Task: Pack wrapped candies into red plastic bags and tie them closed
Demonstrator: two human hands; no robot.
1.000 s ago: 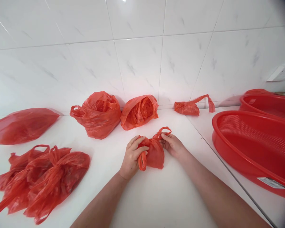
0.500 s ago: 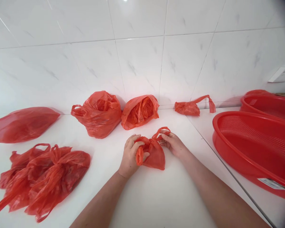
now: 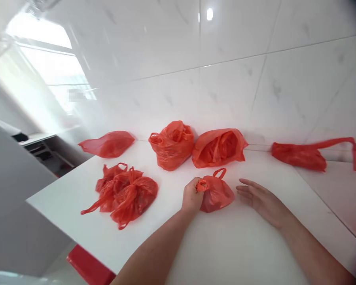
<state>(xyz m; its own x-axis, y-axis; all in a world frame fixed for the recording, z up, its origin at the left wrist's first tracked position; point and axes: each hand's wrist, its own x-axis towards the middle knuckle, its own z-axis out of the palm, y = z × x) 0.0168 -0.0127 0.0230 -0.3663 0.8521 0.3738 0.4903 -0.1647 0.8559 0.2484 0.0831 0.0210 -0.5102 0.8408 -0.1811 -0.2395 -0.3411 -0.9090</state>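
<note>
A small red plastic bag rests on the white table, one handle loop standing up from its top. My left hand is closed on its left side, gripping the gathered plastic. To the right of the bag, my right hand is held apart from it, fingers stretched out and holding nothing. Behind the small bag, an open red bag stuffed with more red plastic leans by the wall. What the small bag contains, if anything, is hidden.
A fuller red bag and a flat one lie along the tiled wall. Several crumpled bags are heaped at the left. A rolled red bag lies at right. Below the table's left edge is a red object.
My view has swung left, bringing in the window and table edge. My right hand has let go of the small bag and moved off right; my left hand still grips it.
</note>
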